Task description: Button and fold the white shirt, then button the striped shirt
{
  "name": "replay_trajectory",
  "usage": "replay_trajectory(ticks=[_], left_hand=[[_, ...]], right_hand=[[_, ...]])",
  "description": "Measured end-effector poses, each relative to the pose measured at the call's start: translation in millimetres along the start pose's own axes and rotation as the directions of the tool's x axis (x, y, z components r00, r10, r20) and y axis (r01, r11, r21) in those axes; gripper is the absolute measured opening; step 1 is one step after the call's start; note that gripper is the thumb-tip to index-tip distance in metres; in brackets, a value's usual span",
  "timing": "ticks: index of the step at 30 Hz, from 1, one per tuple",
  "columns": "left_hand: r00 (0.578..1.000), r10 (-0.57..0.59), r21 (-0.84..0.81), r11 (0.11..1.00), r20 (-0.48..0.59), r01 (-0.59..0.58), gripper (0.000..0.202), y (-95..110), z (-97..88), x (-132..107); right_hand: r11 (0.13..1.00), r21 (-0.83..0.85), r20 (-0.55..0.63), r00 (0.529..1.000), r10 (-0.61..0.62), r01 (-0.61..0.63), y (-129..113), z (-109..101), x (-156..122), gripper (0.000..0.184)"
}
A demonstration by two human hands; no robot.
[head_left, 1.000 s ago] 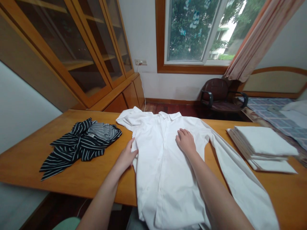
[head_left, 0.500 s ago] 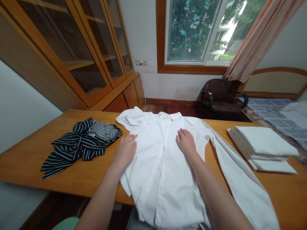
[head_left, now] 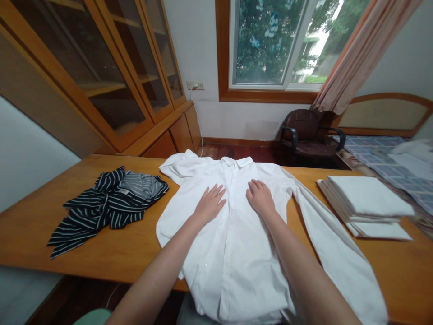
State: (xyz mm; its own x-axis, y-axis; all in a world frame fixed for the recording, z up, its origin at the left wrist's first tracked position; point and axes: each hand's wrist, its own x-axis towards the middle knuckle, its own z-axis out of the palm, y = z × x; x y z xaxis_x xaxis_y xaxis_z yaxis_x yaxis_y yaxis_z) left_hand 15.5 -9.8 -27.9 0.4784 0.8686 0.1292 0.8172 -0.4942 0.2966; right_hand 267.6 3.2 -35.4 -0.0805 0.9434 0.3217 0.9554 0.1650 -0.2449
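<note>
A white button-up shirt [head_left: 250,243] lies spread front side up on the wooden table [head_left: 135,257], its collar at the far edge and its hem hanging toward me. My left hand [head_left: 210,204] rests flat on the chest, left of the button line, with fingers spread. On the other side of the buttons, my right hand [head_left: 260,196] lies on the cloth with its fingers stretched and slightly curved. Neither hand grips the fabric. One long sleeve runs down the right side; the other sleeve shows only partly, near the upper left.
A crumpled black-and-white striped garment [head_left: 111,201] lies on the table at left. A stack of folded white cloth [head_left: 368,201] sits at right. Beyond the table are a glass-door cabinet [head_left: 149,90], an armchair [head_left: 304,131] and a bed [head_left: 399,158].
My left hand has moved right, from the shirt's left side onto its chest. The shirt's left side now bulges farther outward. My right hand stays nearly in place.
</note>
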Motion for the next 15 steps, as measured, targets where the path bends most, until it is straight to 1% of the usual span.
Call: replay_trajectory(ticks=[2,4,6,9,10,12,15], left_hand=[[1.000,0.017,-0.051,0.999,-0.006,-0.018,0.046,-3.1,0.3,-5.9],[0.998,0.057,-0.106,0.993,-0.005,-0.057,0.044,-6.1,-3.9,-13.6],[0.993,0.120,-0.159,0.980,-0.008,-0.120,0.041,-7.5,-13.9,-23.0],[0.980,0.198,-0.199,0.960,-0.011,-0.196,0.032,-5.1,-35.4,-37.5],[0.977,0.214,-0.204,0.956,0.000,-0.210,0.028,-3.2,-42.0,-41.6],[0.963,0.264,-0.237,0.940,0.058,-0.244,0.020,1.3,-51.0,-47.8],[0.936,0.331,-0.281,0.915,0.118,-0.288,0.016,7.0,-51.1,-50.7]], right_hand=[[1.000,0.008,0.006,1.000,0.004,-0.004,1.3,-0.3,1.2,0.040],[1.000,0.014,0.007,1.000,0.009,-0.009,1.6,-0.4,1.5,0.040],[1.000,0.013,0.007,1.000,0.012,-0.013,0.7,-0.5,1.2,0.040],[1.000,0.003,0.000,1.000,0.009,-0.009,-1.9,-1.4,0.1,0.039],[1.000,0.000,-0.005,1.000,0.009,-0.009,-2.8,-2.0,-0.3,0.039],[1.000,0.004,-0.017,1.000,0.009,-0.009,-4.2,-4.1,-0.9,0.037],[1.000,0.026,-0.020,1.000,-0.005,0.005,-6.3,-10.5,-1.4,0.031]])
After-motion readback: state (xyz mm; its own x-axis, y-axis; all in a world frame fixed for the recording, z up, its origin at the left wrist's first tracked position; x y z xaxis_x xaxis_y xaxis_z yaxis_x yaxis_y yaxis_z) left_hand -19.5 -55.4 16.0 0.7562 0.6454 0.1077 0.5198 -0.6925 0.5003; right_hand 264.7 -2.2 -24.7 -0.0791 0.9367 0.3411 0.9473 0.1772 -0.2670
